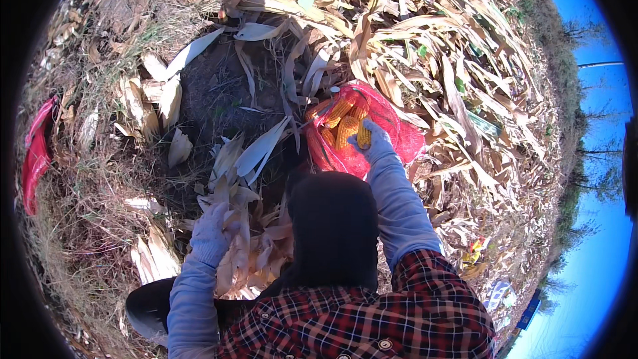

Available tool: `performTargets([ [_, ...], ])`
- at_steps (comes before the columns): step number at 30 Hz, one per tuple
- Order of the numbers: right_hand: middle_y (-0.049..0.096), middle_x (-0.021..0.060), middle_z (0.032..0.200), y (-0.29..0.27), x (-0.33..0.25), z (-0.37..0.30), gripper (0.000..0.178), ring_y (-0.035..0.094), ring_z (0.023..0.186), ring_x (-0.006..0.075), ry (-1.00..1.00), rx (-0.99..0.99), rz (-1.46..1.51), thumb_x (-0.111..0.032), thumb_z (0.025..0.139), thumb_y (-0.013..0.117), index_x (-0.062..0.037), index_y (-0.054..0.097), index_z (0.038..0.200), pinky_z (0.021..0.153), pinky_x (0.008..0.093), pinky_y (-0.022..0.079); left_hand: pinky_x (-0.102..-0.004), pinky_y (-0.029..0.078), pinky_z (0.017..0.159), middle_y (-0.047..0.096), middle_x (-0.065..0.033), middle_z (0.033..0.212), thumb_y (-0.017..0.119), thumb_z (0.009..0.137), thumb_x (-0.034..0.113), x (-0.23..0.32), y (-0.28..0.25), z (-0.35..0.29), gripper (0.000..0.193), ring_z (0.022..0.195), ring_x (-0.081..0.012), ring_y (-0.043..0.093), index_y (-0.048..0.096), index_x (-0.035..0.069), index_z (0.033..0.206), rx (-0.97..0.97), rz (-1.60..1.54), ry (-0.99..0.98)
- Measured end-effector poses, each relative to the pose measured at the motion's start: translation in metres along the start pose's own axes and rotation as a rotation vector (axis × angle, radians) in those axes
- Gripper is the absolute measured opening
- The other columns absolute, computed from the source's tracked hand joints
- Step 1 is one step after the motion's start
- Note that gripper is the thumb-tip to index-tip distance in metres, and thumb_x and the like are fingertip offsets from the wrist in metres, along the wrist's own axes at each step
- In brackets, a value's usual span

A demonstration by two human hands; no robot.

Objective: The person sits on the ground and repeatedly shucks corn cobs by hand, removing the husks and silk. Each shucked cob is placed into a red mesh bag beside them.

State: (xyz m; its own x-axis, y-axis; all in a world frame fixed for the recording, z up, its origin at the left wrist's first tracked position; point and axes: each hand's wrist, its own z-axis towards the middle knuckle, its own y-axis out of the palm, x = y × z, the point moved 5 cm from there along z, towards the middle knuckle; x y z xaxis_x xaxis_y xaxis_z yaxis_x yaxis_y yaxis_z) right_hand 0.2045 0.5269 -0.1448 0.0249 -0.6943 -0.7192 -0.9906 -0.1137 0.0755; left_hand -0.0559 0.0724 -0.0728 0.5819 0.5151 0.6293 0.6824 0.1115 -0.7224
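Note:
My right hand (377, 142), in a white glove, grips a yellow ear of corn (363, 137) at the mouth of a red mesh bag (403, 129). Several husked ears (346, 127) lie inside the bag beside it. To the left and lower down, my gloved left hand (211, 231) is closed around pale, dry corn husks (232, 216). Part of that grip is hidden by the glove and the leaves.
Dry husks and stalks (432, 33) cover the ground on the far and right side. Another red bag (38, 153) lies at the far left. Loose husks (156, 96) rest on dark soil. My knee (332, 226) rises between my arms.

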Motion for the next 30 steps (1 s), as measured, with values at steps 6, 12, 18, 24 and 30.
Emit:
performTargets([
  [6,0.067,0.0175,0.105,-0.009,-0.013,0.062,0.028,0.071,0.082,0.0395,0.126,0.158,0.056,-0.028,0.098,0.068,-0.0089,0.063,0.118,0.061,0.0455,0.064,-0.0483,0.049,0.104,0.06,-0.0205,0.137,0.078,0.089,0.022,-0.005,0.007,0.005,0.053,0.124,-0.0408,0.059,0.058,0.004,0.134,-0.002,0.004,-0.014],
  [12,0.066,0.0107,0.098,-0.005,-0.007,0.071,0.033,0.065,0.068,0.0252,-0.097,0.028,-0.518,-0.025,0.096,0.073,-0.005,0.067,0.122,0.054,0.0375,0.061,-0.0483,0.049,0.104,0.06,-0.0213,0.137,0.077,0.09,0.028,-0.008,0.009,0.011,0.054,0.125,-0.0408,0.059,0.059,0.004,0.135,-0.013,0.006,-0.013],
  [18,0.067,0.0109,0.115,0.049,-0.021,-0.006,0.036,0.068,0.101,0.0258,-0.159,-0.355,-1.14,-0.031,0.101,0.063,-0.007,0.069,0.127,0.075,0.042,0.064,-0.0477,0.048,0.103,0.063,-0.0153,0.136,0.072,0.09,0.03,-0.043,0.015,0.017,0.05,0.125,-0.0356,0.06,0.06,0.011,0.135,-0.003,-0.006,-0.118],
  [24,0.071,0.0192,0.123,0.191,-0.103,-0.203,0.048,0.069,0.111,0.0365,-1.22,-0.614,-1.728,-0.037,0.094,0.073,-0.0041,0.068,0.128,0.097,0.0433,0.055,-0.042,0.055,0.092,0.073,-0.0161,0.113,0.07,0.096,0.028,-0.086,-0.04,0.067,0.03,0.109,-0.035,0.069,0.071,0.012,0.121,0.278,-0.261,-0.375],
  [30,0.066,0.0181,0.128,0.257,-0.084,-0.385,0.054,0.07,0.11,0.0358,-1.05,-1.16,-1.792,-0.04,0.092,0.073,-0.0065,0.063,0.134,0.084,0.0451,0.059,-0.0468,0.052,0.097,0.073,-0.0165,0.116,0.064,0.098,0.035,-0.114,-0.058,0.11,0.03,0.115,-0.0363,0.067,0.071,0.016,0.121,0.285,-0.323,-0.501],
])
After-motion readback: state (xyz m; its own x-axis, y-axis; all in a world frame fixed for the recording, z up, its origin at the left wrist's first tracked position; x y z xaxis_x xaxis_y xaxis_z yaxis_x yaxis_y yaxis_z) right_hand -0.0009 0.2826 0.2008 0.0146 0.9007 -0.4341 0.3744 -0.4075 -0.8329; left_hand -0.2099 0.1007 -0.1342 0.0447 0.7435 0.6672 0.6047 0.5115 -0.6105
